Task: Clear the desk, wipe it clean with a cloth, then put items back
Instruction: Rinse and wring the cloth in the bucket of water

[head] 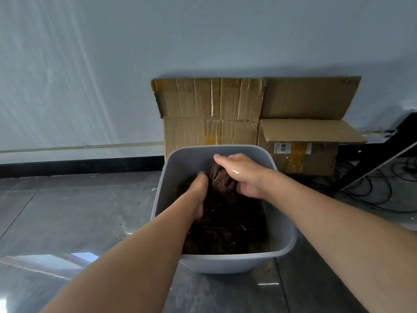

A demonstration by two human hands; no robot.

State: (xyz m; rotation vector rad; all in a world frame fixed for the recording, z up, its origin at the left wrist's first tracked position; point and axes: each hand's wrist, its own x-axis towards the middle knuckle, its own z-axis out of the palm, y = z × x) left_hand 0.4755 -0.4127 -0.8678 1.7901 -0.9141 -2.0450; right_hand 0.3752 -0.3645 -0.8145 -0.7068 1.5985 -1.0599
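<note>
— Where is the person, and what is around them?

— The person faces a pale wall (90, 64) and looks down at a grey, shiny floor (67, 211). Flattened cardboard boxes (248, 114) lean against the wall. Just in front of them a grey basin (225, 263) stands on the floor. The desk top itself is not in view.

— And the cloth?

— The brown cloth (222, 179) is inside the basin. Most of it lies dark and low in there, and one bunched part is lifted above the rest.

— How do the hands hold it?

— The right hand (243, 175) is curled around the lifted bunch, with the thumb over its top, and its skin shines wet. The left hand (198, 188) reaches down into the cloth beside it. Its fingers are hidden, so one cannot tell if it grips or only presses.

— Which step is this, then?

— It seems the cloth is being wetted or rinsed for the wiping. If the desk is already cleared or wiped, the view does not say.

— What does the next move ask for?

— Probably a firm squeeze with both hands over the basin, so the cloth does not drip on the floor when it is carried away.
</note>
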